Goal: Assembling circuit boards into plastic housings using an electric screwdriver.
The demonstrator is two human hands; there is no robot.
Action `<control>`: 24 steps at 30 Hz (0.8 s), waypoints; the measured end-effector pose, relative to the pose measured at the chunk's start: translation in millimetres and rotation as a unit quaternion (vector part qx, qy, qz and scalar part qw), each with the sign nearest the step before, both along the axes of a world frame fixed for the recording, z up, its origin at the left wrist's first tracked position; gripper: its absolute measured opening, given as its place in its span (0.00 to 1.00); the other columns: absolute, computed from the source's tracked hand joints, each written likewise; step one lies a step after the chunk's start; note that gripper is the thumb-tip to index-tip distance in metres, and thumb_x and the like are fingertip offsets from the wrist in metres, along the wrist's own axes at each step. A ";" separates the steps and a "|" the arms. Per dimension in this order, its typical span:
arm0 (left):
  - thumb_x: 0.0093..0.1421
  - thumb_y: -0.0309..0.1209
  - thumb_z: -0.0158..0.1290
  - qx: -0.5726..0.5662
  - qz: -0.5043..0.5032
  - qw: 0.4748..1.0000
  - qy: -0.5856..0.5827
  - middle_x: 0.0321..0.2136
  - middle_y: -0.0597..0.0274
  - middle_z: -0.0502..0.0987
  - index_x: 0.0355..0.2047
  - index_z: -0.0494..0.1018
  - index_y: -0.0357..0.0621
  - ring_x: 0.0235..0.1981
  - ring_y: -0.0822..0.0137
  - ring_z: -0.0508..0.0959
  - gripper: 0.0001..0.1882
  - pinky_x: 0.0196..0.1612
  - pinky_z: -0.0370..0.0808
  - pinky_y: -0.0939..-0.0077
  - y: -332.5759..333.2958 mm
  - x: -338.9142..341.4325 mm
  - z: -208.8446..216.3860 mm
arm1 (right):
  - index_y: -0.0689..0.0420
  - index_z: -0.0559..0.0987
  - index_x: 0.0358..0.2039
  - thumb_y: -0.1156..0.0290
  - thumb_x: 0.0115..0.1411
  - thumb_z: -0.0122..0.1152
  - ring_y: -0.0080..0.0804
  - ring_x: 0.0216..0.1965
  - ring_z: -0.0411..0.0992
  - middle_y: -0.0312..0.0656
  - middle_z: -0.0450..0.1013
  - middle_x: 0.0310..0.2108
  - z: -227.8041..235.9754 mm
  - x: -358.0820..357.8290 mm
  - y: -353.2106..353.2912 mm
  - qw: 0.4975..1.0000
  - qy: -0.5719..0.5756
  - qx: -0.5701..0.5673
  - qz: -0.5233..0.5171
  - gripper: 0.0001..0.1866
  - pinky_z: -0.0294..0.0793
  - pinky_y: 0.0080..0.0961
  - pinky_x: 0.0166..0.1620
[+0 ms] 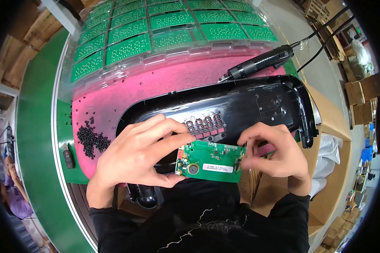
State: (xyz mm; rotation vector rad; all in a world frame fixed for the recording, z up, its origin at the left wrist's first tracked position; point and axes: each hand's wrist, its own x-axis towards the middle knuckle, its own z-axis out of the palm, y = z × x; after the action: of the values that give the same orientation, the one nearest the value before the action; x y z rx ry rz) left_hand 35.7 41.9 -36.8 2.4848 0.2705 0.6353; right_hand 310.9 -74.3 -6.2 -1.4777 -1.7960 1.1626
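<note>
Slippage worries us: both hands, left hand (135, 154) and right hand (270, 154), pinch the green circuit board (210, 160) by its edges, at 6 o'clock of the black housing (240, 107); it could drop.

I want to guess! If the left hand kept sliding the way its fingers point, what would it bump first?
Probably the right hand: the left hand points across the green circuit board toward it, though depth is unclear.
</note>
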 end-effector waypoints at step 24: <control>0.38 0.36 0.70 -0.033 0.178 0.968 0.173 0.44 0.60 0.73 0.47 0.72 0.42 0.38 0.54 0.78 0.34 0.37 0.76 0.64 2.3 15.8 -12.7 | 0.60 0.77 0.44 0.76 0.34 0.77 0.44 0.49 0.71 0.45 0.73 0.49 -62.0 21.1 46.1 0.980 -0.058 0.189 0.006 0.31 0.67 0.36 0.55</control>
State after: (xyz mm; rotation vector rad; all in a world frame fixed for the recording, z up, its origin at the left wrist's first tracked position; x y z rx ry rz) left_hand 51.5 44.1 -49.5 2.4906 0.8714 0.3145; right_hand 332.0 -28.2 -68.2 -1.3321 -1.9735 0.6986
